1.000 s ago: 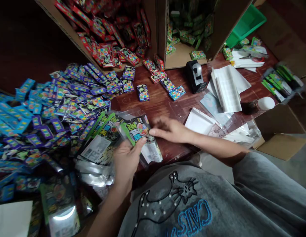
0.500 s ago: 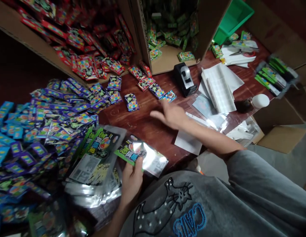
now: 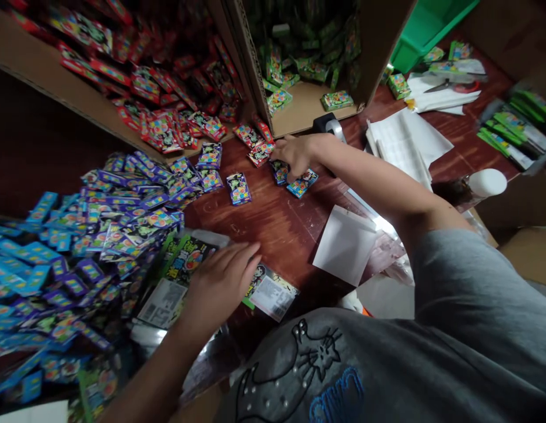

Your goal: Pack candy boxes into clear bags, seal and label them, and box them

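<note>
My left hand [image 3: 220, 282] lies flat, fingers stretched, on a printed green-and-black plastic pouch [image 3: 268, 292] at the near edge of the dark wooden table [image 3: 281, 226]. More such pouches [image 3: 176, 276] are stacked just left of it. My right hand [image 3: 294, 154] reaches far across the table, its fingers curled down over small colourful packets [image 3: 301, 183] lying near the cardboard boxes. Whether it grips one I cannot make out.
A heap of blue and purple packets [image 3: 79, 235] covers the left side. Two open cardboard boxes hold red packets [image 3: 167, 100] and green packets [image 3: 308, 64]. A tape dispenser [image 3: 328, 124], white sheets [image 3: 345, 242], a green bin [image 3: 425, 26] and scissors [image 3: 453, 87] lie right.
My right hand left the pouch and reached forward to the small packets by the boxes. My left hand set the pouch down and now presses flat on it.
</note>
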{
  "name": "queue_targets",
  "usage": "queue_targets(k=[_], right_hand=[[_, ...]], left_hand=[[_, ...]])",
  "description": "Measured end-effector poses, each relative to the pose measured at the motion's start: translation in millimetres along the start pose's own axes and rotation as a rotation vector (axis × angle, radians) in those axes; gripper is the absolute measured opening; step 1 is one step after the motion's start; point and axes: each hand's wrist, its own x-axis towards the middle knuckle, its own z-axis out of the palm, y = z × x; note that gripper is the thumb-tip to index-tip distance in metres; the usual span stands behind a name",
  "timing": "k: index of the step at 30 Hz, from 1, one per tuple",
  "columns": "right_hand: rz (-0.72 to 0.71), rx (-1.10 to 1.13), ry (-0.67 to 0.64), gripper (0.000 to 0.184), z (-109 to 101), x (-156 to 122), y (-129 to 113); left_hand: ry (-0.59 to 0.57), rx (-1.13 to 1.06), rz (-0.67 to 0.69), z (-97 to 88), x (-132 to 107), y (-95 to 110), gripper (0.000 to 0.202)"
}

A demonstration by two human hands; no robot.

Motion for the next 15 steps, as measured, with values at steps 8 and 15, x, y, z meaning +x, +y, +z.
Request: queue_targets(k=[8,15], right_hand=[[0.426,0.097,0.208,0.086,-45,-62,-47],[0.165,0.579,0.396,0.06,10,-139,-86]], left_hand=[[-0.269,0.133,0.166,82.4,171,15,0.05],[-0.274,0.194,-0.156,58.0,109,19,0.07]])
